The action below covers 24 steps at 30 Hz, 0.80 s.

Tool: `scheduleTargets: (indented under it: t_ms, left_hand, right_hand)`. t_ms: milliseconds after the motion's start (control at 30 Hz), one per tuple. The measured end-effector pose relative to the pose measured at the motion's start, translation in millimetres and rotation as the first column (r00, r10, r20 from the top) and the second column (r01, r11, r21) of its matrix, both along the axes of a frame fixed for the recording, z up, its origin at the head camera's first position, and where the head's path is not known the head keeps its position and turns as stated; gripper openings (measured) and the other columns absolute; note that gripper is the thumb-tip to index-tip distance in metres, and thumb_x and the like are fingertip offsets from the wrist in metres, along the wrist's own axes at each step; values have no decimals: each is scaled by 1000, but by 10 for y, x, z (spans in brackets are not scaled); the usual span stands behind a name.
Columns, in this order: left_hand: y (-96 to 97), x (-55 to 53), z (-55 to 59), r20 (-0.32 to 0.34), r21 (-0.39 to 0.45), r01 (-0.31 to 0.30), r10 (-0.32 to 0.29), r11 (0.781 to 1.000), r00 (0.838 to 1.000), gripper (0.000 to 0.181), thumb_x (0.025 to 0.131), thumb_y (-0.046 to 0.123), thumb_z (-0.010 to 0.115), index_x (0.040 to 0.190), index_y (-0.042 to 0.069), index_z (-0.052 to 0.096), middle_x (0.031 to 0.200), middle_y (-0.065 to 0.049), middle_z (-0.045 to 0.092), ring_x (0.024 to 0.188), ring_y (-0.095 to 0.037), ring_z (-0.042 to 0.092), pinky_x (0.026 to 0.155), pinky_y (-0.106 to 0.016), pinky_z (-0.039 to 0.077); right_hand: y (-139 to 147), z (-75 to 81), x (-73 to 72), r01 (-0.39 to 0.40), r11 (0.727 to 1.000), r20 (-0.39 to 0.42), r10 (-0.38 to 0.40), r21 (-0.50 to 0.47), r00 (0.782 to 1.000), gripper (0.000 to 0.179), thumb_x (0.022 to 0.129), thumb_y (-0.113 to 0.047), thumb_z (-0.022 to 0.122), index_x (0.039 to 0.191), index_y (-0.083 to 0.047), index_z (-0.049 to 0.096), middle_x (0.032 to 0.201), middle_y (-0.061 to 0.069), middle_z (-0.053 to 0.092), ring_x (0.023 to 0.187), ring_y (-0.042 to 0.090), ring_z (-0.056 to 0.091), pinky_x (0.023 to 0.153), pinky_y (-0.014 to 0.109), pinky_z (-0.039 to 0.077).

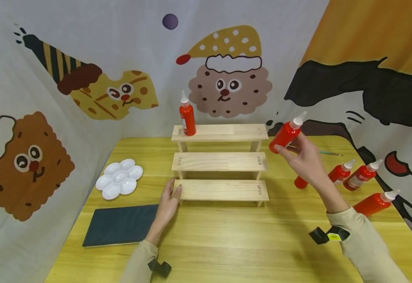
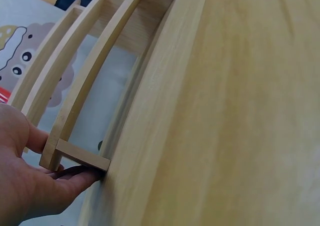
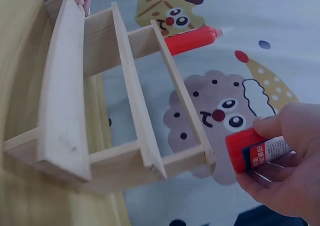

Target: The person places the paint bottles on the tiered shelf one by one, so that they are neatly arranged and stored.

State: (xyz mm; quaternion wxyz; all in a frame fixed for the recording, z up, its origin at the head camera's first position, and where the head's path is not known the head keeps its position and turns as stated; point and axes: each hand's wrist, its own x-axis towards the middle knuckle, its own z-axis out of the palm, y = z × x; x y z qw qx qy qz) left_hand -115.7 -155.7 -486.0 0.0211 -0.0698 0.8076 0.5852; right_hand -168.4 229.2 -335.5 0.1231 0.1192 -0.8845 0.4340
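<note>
My right hand [image 1: 306, 159] holds a red squeeze bottle [image 1: 284, 137] with a white pointed cap, raised off the right end of the top step. Thumb and fingers wrap its lower part, and a printed label shows in the right wrist view. A three-step wooden rack [image 1: 220, 190] stands on the table. My left hand [image 1: 167, 204] grips the left end of its lowest step; in the left wrist view the thumb lies over the board [image 2: 75, 100] and the fingers reach beneath it. Another red bottle [image 1: 188, 120] stands upright at the left of the top step.
Several more red bottles [image 1: 363, 177] are at the table's right side, partly behind my right forearm. A thin brush [image 1: 330, 153] lies behind them. To the left are a white flower-shaped palette [image 1: 119, 177] and a dark flat board [image 1: 121, 225]. A cartoon-printed cloth [image 1: 135, 31] hangs behind.
</note>
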Motion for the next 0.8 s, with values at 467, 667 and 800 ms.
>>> scheduleTargets:
  t_ms: [467, 667, 800]
  left_hand:
    - [13, 9, 8, -7, 2, -12, 12, 1000, 1000, 54, 109, 23, 47, 157, 4, 31, 163, -27, 26, 149, -48, 28, 118, -63, 30]
    - [18, 13, 14, -6, 8, -15, 16, 1000, 1000, 54, 109, 22, 47, 157, 4, 30, 162, -27, 28, 150, -47, 28, 118, -62, 29]
    - [20, 16, 9, -10, 11, -15, 15, 1000, 1000, 54, 109, 22, 47, 157, 4, 31, 163, -27, 27, 150, -47, 26, 119, -62, 29]
  right_hand:
    - [-650, 180, -594, -134, 991, 68, 134, -4, 989, 45, 98, -18, 68, 135, 1, 52, 126, 23, 66, 109, 36, 67, 98, 51, 55]
    - [-865, 201, -786, -158, 987, 93, 156, 11, 983, 46, 98, -20, 69, 135, 0, 52, 127, 20, 65, 107, 35, 66, 91, 48, 57]
    - [-982, 196, -874, -168, 986, 100, 166, 15, 981, 46, 97, -21, 70, 134, 1, 53, 126, 20, 66, 108, 34, 66, 90, 47, 57]
